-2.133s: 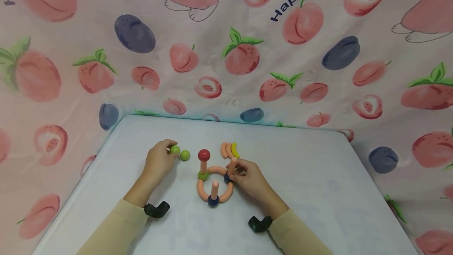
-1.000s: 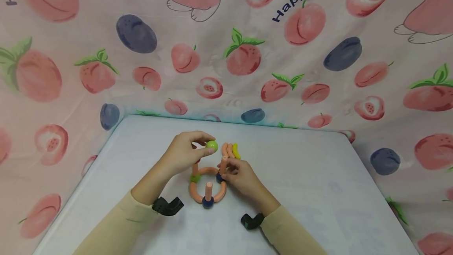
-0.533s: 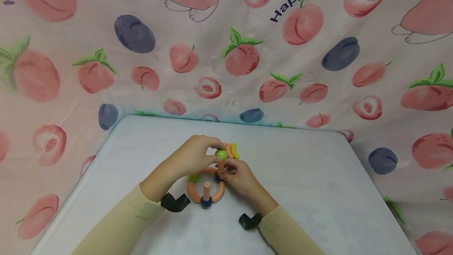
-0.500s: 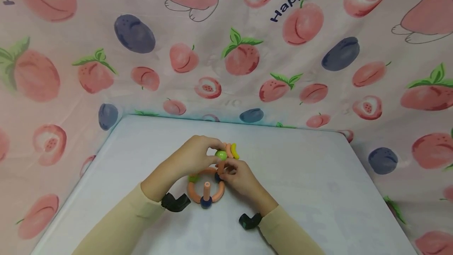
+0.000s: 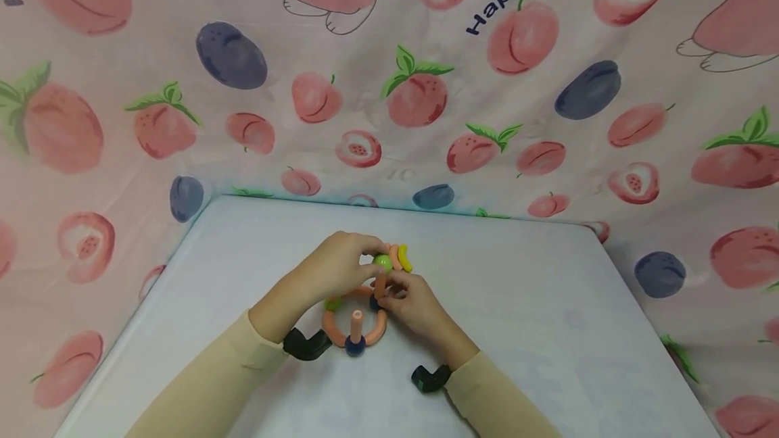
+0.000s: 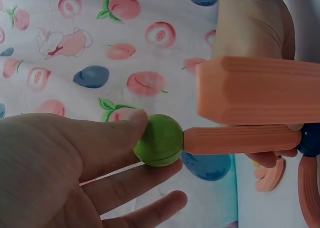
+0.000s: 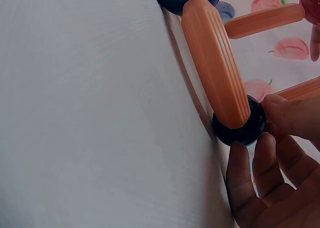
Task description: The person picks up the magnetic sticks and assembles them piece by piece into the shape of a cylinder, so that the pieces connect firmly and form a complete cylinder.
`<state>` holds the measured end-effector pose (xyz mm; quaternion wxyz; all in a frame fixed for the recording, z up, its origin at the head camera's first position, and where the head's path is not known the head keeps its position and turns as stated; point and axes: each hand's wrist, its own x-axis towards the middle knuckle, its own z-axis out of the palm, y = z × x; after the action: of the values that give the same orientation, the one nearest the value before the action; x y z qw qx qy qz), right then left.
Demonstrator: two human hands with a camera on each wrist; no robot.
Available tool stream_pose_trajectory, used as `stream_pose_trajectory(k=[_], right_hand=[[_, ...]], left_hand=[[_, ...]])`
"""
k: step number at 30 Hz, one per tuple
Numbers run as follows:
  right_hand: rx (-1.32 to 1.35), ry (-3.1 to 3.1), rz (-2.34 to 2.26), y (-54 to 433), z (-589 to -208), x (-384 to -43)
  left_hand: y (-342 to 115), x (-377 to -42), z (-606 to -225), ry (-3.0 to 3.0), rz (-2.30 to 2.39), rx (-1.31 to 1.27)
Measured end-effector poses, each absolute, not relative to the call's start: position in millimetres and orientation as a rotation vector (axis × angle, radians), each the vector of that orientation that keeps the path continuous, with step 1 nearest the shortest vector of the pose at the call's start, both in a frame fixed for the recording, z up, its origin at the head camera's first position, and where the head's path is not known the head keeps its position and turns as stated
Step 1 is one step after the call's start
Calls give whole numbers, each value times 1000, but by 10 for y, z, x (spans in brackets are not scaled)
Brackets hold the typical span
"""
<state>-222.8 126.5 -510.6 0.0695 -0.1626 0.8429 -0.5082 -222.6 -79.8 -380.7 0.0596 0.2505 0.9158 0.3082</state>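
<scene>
Pink cloth (image 5: pixel 359 80), printed with fruit, rabbits and the word "Happy", filled the head view toward twelve o'clock and hung down both sides. Below it spread the white desk (image 5: pixel 578 330). Two beige sleeves (image 5: pixel 207 370) reached in from seven and five o'clock, and out of them came the hands.

With the ring (image 5: pixel 376 336) as the dial, the left hand (image 5: pixel 328 265) was at eleven o'clock, pinching a green ball (image 5: pixel 383 263) between thumb and fingers; in its wrist view two other fingers stretched out loosely below. The right hand (image 5: pixel 416 299), between two and three o'clock, had its fingers curled in on a blue ball (image 7: pixel 256 119) at the foot of the far post (image 5: pixel 380 286).

The ring, made of curved orange pieces joined by balls, lay on the desk. A black mount (image 5: pixel 307 344) sat at each wrist. The far post stood at one o'clock, its top touching the green ball; how firmly the two were joined I could not tell. The near post (image 5: pixel 357 325) rose upright at six o'clock, its top bare, from the near blue ball (image 5: pixel 355 346). Beyond the ring, toward one o'clock, loose orange curves (image 5: pixel 395 257) lay beside a yellow curve (image 5: pixel 405 259). A second green ball (image 5: pixel 332 304) sat in the ring at ten o'clock. The right wrist view showed a red ball (image 7: pixel 311 7) on another post (image 7: pixel 262 21).
</scene>
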Motion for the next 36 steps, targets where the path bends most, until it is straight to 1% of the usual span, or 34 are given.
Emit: stream_pose_trajectory(k=[6,13,17,21,25,30,36], right_hand=[[-478,2543,-1522,1253,-5101,-2229],[-433,2530,-1528,1243,-5116,-2220],[-440,2516,-1558,1238,-5115,-2214],[-456,2519,-1561,1244,-5115,-2212],[-465,2531,-1555,1242,-5116,-2207],[-471,2536,-1556,1249,-5110,-2194],[-459,2542,-1533,1262,-5102,-2165]], left_hand=[[-893,-2177,-3821,2822,1036,619],[-1100,-2044,-3908,3012,1536,374],[-1246,-1947,-3971,3010,1672,226],[-1352,-1839,-4089,2922,1668,62],[-1397,-1764,-4311,2831,1545,-44],[-1341,-1740,-4604,2756,1387,-55],[-1221,-1777,-4801,2744,1425,-70]])
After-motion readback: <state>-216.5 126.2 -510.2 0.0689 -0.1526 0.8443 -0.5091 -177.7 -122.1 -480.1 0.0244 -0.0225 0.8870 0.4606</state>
